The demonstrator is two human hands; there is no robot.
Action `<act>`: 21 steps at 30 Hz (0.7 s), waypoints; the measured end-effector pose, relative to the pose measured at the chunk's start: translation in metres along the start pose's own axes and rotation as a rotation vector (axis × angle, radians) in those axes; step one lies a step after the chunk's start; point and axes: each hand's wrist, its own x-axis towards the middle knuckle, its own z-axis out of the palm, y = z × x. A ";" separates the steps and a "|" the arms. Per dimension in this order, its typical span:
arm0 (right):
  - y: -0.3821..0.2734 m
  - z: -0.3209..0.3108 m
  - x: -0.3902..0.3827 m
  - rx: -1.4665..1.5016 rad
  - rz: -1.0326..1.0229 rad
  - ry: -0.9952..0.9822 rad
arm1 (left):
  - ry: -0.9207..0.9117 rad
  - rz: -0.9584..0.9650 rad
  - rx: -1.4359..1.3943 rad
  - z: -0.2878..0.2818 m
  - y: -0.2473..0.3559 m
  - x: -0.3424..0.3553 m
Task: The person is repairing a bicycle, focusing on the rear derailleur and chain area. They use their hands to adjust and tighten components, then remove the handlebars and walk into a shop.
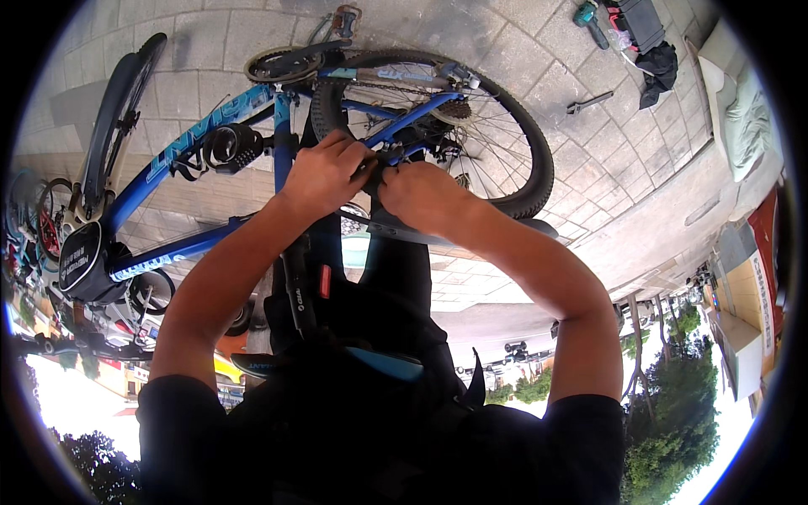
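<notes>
A blue bicycle (194, 156) lies across my lap and the view, with a black coiled cable lock (231, 149) on its frame and the rear wheel (528, 118) at upper right. My left hand (332, 172) is closed at a dark part beside the rear tire, near the seat tube. My right hand (417, 194) is closed just right of it, fingers curled at the same dark area below the blue rear stays (396, 126). What exactly both hands grip is too small and shadowed to make out. The saddle (387, 364) sits against my body.
Grey paving (589, 151) surrounds the bicycle. A cordless drill (589, 21), an open tool case (640, 21), a black bag (656, 71) and a loose wrench (589, 103) lie at upper right. A pale draped cover (745, 126) is at the right. More parked bicycles (46, 219) stand at left.
</notes>
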 end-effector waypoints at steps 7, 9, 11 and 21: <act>0.023 0.014 -0.004 0.003 -0.165 0.191 | -0.010 0.000 0.005 0.004 -0.003 -0.001; 0.023 0.018 -0.005 0.100 -0.103 0.211 | -0.015 -0.003 0.002 0.004 -0.004 -0.001; 0.027 0.020 -0.009 0.279 0.080 0.342 | -0.011 -0.004 0.005 0.004 -0.005 -0.001; 0.047 0.069 -0.028 1.908 0.989 0.588 | 0.030 0.002 0.019 0.006 -0.005 -0.001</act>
